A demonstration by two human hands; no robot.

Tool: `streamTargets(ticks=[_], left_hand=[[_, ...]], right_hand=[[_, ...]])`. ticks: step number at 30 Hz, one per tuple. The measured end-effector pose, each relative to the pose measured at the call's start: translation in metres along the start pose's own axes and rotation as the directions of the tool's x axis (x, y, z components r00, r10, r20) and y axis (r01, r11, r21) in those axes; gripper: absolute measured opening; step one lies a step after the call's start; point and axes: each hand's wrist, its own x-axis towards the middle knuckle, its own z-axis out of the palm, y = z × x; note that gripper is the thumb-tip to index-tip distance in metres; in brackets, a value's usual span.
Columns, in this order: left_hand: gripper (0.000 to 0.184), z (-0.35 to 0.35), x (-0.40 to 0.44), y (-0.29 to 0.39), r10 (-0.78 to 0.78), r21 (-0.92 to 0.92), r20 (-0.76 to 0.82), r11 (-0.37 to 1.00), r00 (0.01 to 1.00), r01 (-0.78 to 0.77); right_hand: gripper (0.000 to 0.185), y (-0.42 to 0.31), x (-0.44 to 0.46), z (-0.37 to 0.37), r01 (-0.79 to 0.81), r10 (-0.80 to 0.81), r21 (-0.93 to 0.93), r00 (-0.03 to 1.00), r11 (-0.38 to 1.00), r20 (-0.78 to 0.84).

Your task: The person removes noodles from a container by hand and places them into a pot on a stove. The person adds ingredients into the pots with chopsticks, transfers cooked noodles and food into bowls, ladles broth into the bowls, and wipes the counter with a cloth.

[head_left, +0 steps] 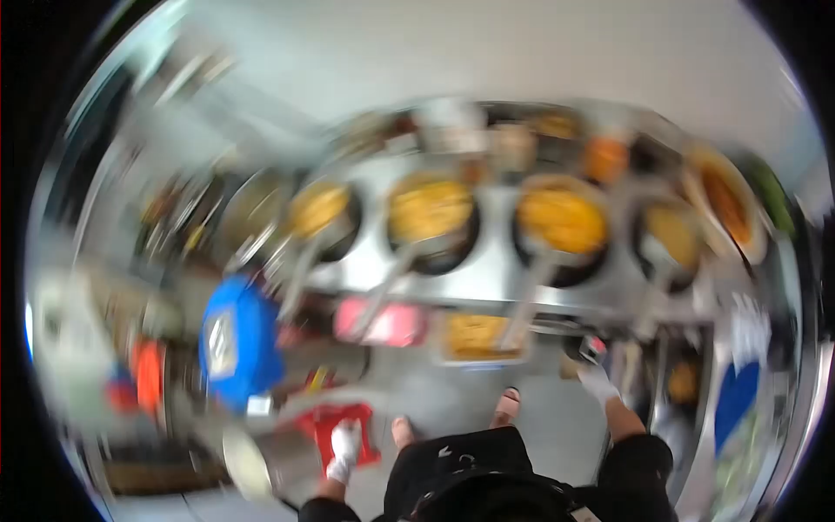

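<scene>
The whole view is smeared by motion. My left hand, in a white glove, hangs low above a red plastic stool; its fingers are too blurred to read, and I see nothing in it. My right hand, also gloved in white, is at the front edge of the stove counter. Its fingers close around a small dark item with a red and white patch, whose kind I cannot make out. A tan piece shows beside those fingers. Nearest above this hand is a long-handled pan.
More pans with yellow food line the counter, handles toward me. Below are a pink container and a tray of yellow pieces. A blue bag-like object hangs left; a large pot stands low left. An oval dish is at right.
</scene>
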Motion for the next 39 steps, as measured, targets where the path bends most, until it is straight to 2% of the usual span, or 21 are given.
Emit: streamTargets(ticks=[1, 2, 3, 5, 6, 7, 9, 11, 12, 14, 17, 19, 21, 22, 24, 26, 28, 30, 34, 36, 39], left_hand=[[0.026, -0.020, 0.000, -0.006, -0.057, 0.033, -0.219, 0.997, 0.974, 0.065], [0.026, -0.054, -0.007, -0.012, -0.123, -0.008, -0.362, 0.992, 0.924, 0.129], [0.025, -0.071, -0.008, -0.036, -0.171, -0.053, -0.500, 0.984, 0.849, 0.167], [0.021, -0.134, -0.017, -0.067, -0.304, -0.239, -0.673, 0.952, 0.674, 0.191], [0.019, -0.158, -0.019, -0.094, -0.428, -0.345, -0.683, 0.903, 0.591, 0.256], [0.017, -0.156, -0.009, -0.137, -0.431, -0.400, -0.783, 0.901, 0.448, 0.168], [0.015, -0.179, 0.011, -0.193, -0.270, -0.119, -0.843, 0.937, 0.464, 0.329], [0.025, -0.282, 0.015, -0.131, -0.552, -0.137, -0.543, 0.802, 0.633, 0.581], [0.025, -0.291, 0.017, -0.173, -0.586, -0.164, -0.539, 0.777, 0.605, 0.607], [0.029, -0.261, 0.026, -0.296, -0.730, -0.420, -0.484, 0.677, 0.482, 0.604], [0.036, -0.187, 0.027, -0.488, -0.783, -0.572, -0.380, 0.618, 0.493, 0.540], [0.044, -0.159, 0.014, -0.543, -0.862, -0.138, -0.087, 0.507, 0.500, 0.851], [0.049, -0.139, 0.004, -0.562, -0.914, -0.121, 0.003, 0.402, 0.405, 0.908], [0.054, -0.131, 0.002, -0.559, -0.943, -0.086, 0.081, 0.317, 0.324, 0.945], [0.057, -0.091, 0.007, -0.564, -0.960, -0.024, 0.094, 0.263, 0.264, 0.964], [0.065, 0.002, 0.030, -0.606, -0.734, -0.165, 0.354, 0.561, 0.580, 0.811], [0.062, -0.023, 0.074, -0.511, -0.946, 0.142, -0.155, 0.264, 0.285, 0.954], [0.055, -0.049, 0.086, -0.481, -0.847, 0.159, -0.168, 0.481, 0.504, 0.862], [0.039, -0.008, 0.060, -0.534, -0.832, -0.044, -0.020, 0.555, 0.554, 0.831], [0.032, -0.039, 0.025, -0.540, -0.783, -0.432, -0.105, 0.591, 0.614, 0.681], [0.030, -0.139, -0.011, -0.527, -0.764, -0.434, -0.199, 0.630, 0.614, 0.644]], right_hand=[[0.030, -0.023, -0.008, 0.014, 0.095, -0.093, -0.094, 0.995, 0.991, 0.027], [0.025, 0.044, 0.022, 0.057, 0.312, -0.140, -0.516, 0.928, 0.798, 0.345], [0.021, 0.008, 0.032, 0.069, 0.105, 0.202, -0.436, 0.773, 0.894, 0.601], [0.020, -0.111, 0.011, 0.109, -0.384, 0.391, -0.130, 0.750, 0.914, 0.534], [0.020, -0.155, 0.013, 0.136, -0.332, 0.374, -0.180, 0.743, 0.926, 0.555], [0.022, -0.188, 0.012, 0.158, -0.292, 0.328, -0.157, 0.750, 0.944, 0.574], [0.023, -0.246, 0.011, 0.214, -0.255, 0.293, -0.150, 0.750, 0.955, 0.593], [0.026, -0.302, 0.011, 0.265, -0.074, 0.117, -0.092, 0.728, 0.993, 0.676], [0.026, -0.337, 0.009, 0.288, -0.044, 0.115, -0.121, 0.717, 0.992, 0.687], [0.036, -0.386, -0.003, 0.342, 0.027, 0.027, -0.065, 0.702, 0.998, 0.712], [0.031, -0.449, -0.022, 0.400, 0.045, 0.028, -0.076, 0.663, 0.996, 0.749], [0.033, -0.463, -0.024, 0.436, 0.089, 0.062, -0.149, 0.619, 0.985, 0.783], [0.036, -0.469, -0.025, 0.469, 0.385, 0.010, -0.273, 0.563, 0.881, 0.826], [0.036, -0.475, -0.028, 0.481, 0.386, 0.026, -0.288, 0.561, 0.876, 0.828], [0.039, -0.490, -0.040, 0.497, 0.358, 0.107, -0.363, 0.570, 0.860, 0.815], [0.039, -0.519, -0.056, 0.508, 0.380, 0.105, -0.370, 0.564, 0.848, 0.819], [0.039, -0.529, -0.067, 0.515, 0.398, 0.098, -0.366, 0.553, 0.841, 0.827], [0.040, -0.532, -0.068, 0.524, 0.390, 0.088, -0.335, 0.531, 0.857, 0.843], [0.039, -0.573, -0.086, 0.542, 0.392, 0.132, -0.382, 0.532, 0.837, 0.836], [0.040, -0.583, -0.088, 0.544, 0.507, 0.013, -0.285, 0.475, 0.813, 0.880], [0.041, -0.600, -0.091, 0.548, 0.526, -0.005, -0.248, 0.433, 0.813, 0.901]])
